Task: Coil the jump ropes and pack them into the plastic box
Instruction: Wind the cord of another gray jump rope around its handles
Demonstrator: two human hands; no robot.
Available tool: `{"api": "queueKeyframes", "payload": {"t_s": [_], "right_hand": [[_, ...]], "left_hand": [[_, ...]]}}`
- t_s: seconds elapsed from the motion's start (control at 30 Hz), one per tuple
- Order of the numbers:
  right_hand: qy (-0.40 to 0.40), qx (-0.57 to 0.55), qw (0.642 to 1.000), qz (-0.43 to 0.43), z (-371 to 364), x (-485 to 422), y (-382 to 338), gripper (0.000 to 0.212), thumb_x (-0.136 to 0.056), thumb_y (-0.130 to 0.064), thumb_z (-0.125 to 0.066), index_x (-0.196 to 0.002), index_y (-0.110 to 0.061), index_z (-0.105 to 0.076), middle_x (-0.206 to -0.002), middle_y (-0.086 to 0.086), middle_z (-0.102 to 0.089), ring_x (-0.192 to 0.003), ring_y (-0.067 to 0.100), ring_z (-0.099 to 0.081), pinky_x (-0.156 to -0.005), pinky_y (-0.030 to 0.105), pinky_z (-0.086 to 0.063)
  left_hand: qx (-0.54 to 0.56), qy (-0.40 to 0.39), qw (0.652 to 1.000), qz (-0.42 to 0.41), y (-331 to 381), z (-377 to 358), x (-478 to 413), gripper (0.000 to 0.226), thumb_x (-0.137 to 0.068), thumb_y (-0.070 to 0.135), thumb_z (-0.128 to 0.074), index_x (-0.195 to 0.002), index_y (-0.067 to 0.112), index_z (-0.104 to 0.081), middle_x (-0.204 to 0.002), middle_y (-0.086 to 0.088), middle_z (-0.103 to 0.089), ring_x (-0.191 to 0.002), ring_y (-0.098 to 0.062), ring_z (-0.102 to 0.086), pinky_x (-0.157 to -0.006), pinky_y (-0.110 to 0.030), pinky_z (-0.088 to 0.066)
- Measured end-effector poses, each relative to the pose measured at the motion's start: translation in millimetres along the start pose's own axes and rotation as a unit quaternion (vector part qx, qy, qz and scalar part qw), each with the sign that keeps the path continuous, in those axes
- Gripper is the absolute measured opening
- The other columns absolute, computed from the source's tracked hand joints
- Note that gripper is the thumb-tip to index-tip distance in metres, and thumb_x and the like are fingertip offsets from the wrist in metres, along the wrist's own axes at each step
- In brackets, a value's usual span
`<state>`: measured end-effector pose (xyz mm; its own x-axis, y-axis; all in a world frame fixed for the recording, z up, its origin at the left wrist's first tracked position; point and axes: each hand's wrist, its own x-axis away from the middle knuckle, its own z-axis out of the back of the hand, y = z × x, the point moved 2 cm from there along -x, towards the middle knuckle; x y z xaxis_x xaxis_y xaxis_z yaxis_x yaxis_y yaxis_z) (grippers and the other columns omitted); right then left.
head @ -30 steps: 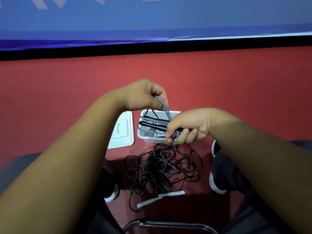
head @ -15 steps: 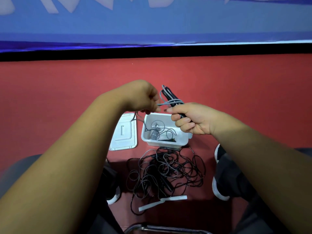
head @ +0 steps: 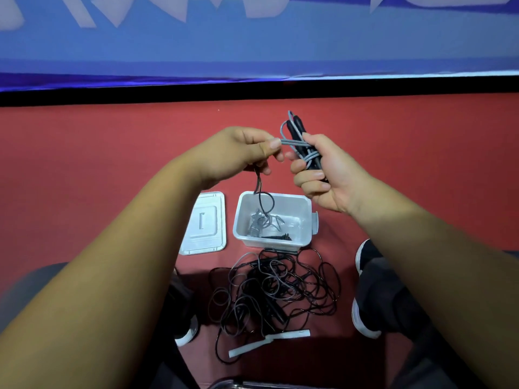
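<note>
Red matting (head: 84, 164) covers the floor we sit over. Nearest us, by its near edge, lie two flat white strips (head: 269, 342) laid end to end. Just beyond them sprawls a loose tangle (head: 275, 293) of thin black and grey cords, all loops and crossings, with our dark, white-soled shoes (head: 365, 290) on either side.

Farther out, touching the tangle's far side, stands the plastic box (head: 244, 217): translucent white, rectangular with rounded corners, and a clip on its right wall. A small coiled rope (head: 261, 226) lies inside with a black ribbed handle. Its flat lid (head: 203, 223) lies just beside the box on the left.

Above the box we hold the grey jump rope (head: 290, 142) between our hands. Our right hand (head: 325, 175) curls round its two smooth black handles (head: 296, 129), which stand upright out of the fist with grey cord wound across them. Our left hand (head: 238, 153) pinches the cord between thumb and forefinger just to the left, so a short span bridges the two. A thin dark strand (head: 259, 189) hangs from under the left hand into the box.

Along the matting's far edge runs a black strip (head: 252, 89), with a glossy blue banner (head: 252, 46) behind it.
</note>
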<state>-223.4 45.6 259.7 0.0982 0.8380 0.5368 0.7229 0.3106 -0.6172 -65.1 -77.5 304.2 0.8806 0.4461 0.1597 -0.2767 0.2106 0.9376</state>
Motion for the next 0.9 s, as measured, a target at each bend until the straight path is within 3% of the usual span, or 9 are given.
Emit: {"api": "queueKeyframes", "payload": {"t_s": [0.17,0.3,0.37,0.5,0.6,0.67,0.77,0.9], "right_hand": [[-0.058,0.012,0.998,0.0,-9,21,-27,0.021,-0.101,-0.035,-0.055,-0.103,-0.015,-0.051,-0.072,-0.006,-0.049,-0.039,0.002,-0.026,-0.028,0.013,-0.014],[-0.104,0.037,0.994,-0.018,-14,33,-34,0.03,-0.088,-0.026,-0.059,-0.111,-0.016,-0.045,-0.072,-0.005,-0.051,-0.038,0.003,-0.027,-0.026,0.013,-0.016],[-0.098,0.038,0.994,-0.01,-15,34,-35,0.029,-0.085,-0.022,-0.057,-0.112,-0.014,-0.049,-0.07,-0.004,-0.049,-0.038,0.003,-0.026,-0.027,0.013,-0.014],[-0.063,0.056,0.996,0.008,-13,33,-37,0.008,-0.097,-0.021,-0.051,-0.101,-0.015,-0.054,-0.068,-0.004,-0.045,-0.04,0.003,-0.023,-0.031,0.013,-0.009],[-0.039,0.08,0.996,0.017,-11,29,-35,0.01,-0.103,-0.026,-0.053,-0.099,-0.017,-0.055,-0.065,-0.003,-0.044,-0.041,0.001,-0.022,-0.032,0.013,-0.01],[-0.031,0.101,0.994,0.024,-11,28,-33,0.018,-0.103,-0.035,-0.059,-0.098,-0.018,-0.057,-0.063,-0.004,-0.042,-0.04,0.001,-0.022,-0.031,0.014,-0.01],[-0.023,0.11,0.993,0.027,-11,24,-30,0.025,-0.101,-0.042,-0.063,-0.098,-0.017,-0.057,-0.062,-0.005,-0.042,-0.039,0.001,-0.022,-0.03,0.014,-0.013],[-0.023,0.084,0.996,0.007,-12,26,-30,0.021,-0.102,-0.031,-0.06,-0.09,-0.017,-0.049,-0.063,-0.006,-0.045,-0.039,0.003,-0.023,-0.032,0.013,-0.011]], "left_hand": [[-0.045,-0.005,0.999,-0.025,1,11,2,0.03,-0.106,0.034,-0.059,-0.103,0.011,-0.077,-0.074,-0.007,-0.047,-0.071,-0.018,-0.052,-0.083,-0.04,-0.05],[-0.111,-0.022,0.994,-0.015,1,12,2,0.029,-0.105,0.04,-0.06,-0.101,0.019,-0.08,-0.071,0.002,-0.053,-0.07,-0.015,-0.049,-0.076,-0.033,-0.044],[-0.129,-0.046,0.991,0.0,-1,12,1,0.027,-0.103,0.043,-0.061,-0.103,0.025,-0.081,-0.074,-0.002,-0.054,-0.074,-0.017,-0.051,-0.079,-0.037,-0.045],[-0.128,-0.13,0.981,0.071,-11,8,4,0.022,-0.106,0.026,-0.059,-0.112,0.025,-0.08,-0.078,-0.003,-0.06,-0.08,-0.022,-0.053,-0.083,-0.038,-0.043],[-0.124,-0.163,0.973,0.109,-19,7,5,0.022,-0.104,0.017,-0.062,-0.116,0.024,-0.079,-0.095,-0.019,-0.07,-0.087,-0.023,-0.062,-0.094,-0.052,-0.054],[-0.118,-0.15,0.973,0.131,-22,9,5,0.021,-0.103,0.012,-0.064,-0.116,0.02,-0.079,-0.099,-0.021,-0.072,-0.087,-0.015,-0.068,-0.094,-0.046,-0.058],[-0.149,-0.099,0.974,0.139,-21,6,2,0.015,-0.102,0.014,-0.066,-0.111,0.014,-0.078,-0.086,-0.011,-0.072,-0.075,-0.008,-0.071,-0.073,-0.03,-0.061],[-0.179,-0.021,0.974,0.137,-25,2,-4,0.019,-0.104,0.02,-0.064,-0.098,0.004,-0.073,-0.08,-0.014,-0.072,-0.072,-0.019,-0.077,-0.066,-0.037,-0.065]]}}
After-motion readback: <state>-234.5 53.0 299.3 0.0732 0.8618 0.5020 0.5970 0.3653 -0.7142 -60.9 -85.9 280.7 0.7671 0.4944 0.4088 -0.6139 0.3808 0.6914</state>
